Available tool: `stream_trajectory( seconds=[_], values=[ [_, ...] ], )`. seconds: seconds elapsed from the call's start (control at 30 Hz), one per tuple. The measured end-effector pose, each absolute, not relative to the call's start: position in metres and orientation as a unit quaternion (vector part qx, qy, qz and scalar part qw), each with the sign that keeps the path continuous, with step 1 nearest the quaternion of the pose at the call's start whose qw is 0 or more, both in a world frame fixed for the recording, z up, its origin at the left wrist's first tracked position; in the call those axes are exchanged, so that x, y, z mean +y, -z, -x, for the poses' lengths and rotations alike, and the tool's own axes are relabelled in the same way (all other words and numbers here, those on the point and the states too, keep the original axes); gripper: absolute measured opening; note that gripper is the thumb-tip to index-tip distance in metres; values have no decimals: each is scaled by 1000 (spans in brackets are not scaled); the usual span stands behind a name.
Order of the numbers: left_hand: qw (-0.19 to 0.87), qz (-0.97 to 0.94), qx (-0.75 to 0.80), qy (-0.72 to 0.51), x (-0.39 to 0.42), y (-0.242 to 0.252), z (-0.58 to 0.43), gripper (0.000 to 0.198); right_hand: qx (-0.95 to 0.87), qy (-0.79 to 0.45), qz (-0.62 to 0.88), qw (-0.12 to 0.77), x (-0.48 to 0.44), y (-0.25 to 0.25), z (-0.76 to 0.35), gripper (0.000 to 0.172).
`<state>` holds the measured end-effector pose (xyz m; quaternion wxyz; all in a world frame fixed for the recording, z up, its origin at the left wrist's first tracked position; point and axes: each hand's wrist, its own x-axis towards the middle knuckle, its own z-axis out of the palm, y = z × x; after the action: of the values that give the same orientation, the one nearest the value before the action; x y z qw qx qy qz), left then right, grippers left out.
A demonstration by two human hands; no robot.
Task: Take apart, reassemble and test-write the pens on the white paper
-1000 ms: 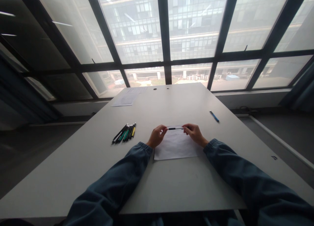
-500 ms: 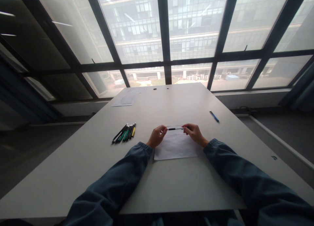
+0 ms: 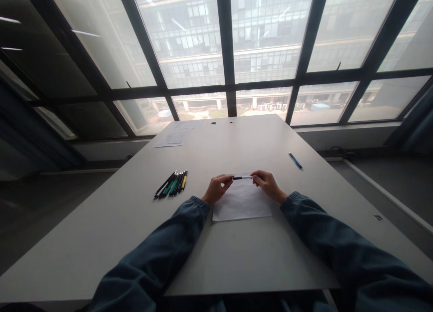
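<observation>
Pen (image 3: pixel 241 178) held level between the person's two hands, lying crosswise in front of the body. Left hand (image 3: pixel 217 188): thumb and fingertips pinch the pen's left end. Right hand (image 3: pixel 269 185): thumb and fingers grasp its right end. The middle length is exposed between the two grips, over the far part of a white paper sheet (image 3: pixel 241 206); whether it touches the paper cannot be told.

Surface: a long white table (image 3: pixel 243 253) running away toward the windows. To the left of the left hand, a close group of pens (image 3: pixel 171 184), lying side by side and slanted, mostly black with green and yellow among them. Beyond the right hand, near the right edge, a single blue pen (image 3: pixel 296 161). Far left corner: printed papers (image 3: pixel 172 137). A dark round hole (image 3: pixel 214 123) near the far edge.

Room: tall dark-framed windows (image 3: pixel 262 36), a multi-storey building outside; blue curtains (image 3: pixel 414 122) at both sides; grey floor (image 3: pixel 399 179).

Appearance of the held pen: slim, straight, black section toward the left hand, pale barrel toward the right; both ends covered by fingers, fine detail too small to read.
</observation>
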<state>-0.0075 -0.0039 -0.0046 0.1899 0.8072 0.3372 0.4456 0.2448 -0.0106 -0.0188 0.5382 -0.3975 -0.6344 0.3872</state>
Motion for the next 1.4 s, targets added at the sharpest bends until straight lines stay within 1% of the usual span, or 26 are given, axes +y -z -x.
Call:
stream_trajectory(
  seconds=[0.27, 0.47, 0.63, 1.0, 1.13, 1.4],
  values=[
    [182, -793, 372, -446, -2, 8, 8, 15, -651, -374, 397, 528, -9, 21, -245, 29],
    [196, -787, 376, -449, -2, 9, 9, 18, -639, -374, 400, 540, -9, 19, -246, 28],
    [195, -792, 364, -450, -3, 5, 9, 22, -635, -373, 407, 540, -8, 21, -246, 32],
    [182, -797, 372, -440, -1, 7, 10, 21, -672, -365, 405, 501, -13, 14, -246, 30],
    [177, -790, 381, -447, 0, 7, 11, 20, -691, -340, 409, 490, -10, 17, -247, 29],
    [161, -785, 401, -445, -1, 3, 10, 19, -762, -226, 421, 437, -10, 24, -248, 23]
  ],
)
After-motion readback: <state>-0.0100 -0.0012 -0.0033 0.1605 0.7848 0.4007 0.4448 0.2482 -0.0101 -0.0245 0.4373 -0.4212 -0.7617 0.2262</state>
